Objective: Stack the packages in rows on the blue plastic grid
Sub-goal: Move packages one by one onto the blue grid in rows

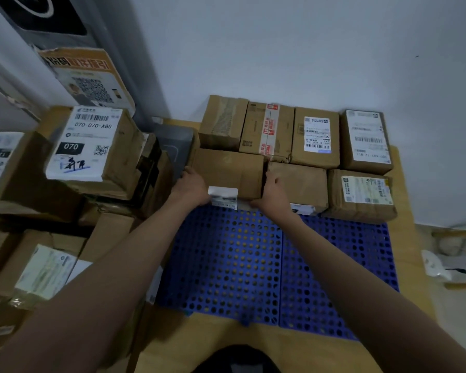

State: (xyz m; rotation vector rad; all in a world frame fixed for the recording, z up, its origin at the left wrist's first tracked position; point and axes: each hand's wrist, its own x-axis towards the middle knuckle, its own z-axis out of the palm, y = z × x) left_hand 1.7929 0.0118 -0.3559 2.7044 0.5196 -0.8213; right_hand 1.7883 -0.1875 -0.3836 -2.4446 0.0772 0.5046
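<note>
- Blue plastic grid (253, 265): back part is filled, approx. half is left bare at front.
- Unstacked packages (89, 146) are seen piled at left, still to be moved.
- Back row of 4 (316, 137) is done; 2nd row has 3.
- Brown box (228, 170) is gripped at both ends by left hand (191, 188) & right hand (273, 195), fingers curled, at row's left end.

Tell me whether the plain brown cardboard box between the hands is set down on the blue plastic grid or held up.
Cannot tell. The plain brown cardboard box sits level with its neighbours, but its base is hidden.
</note>
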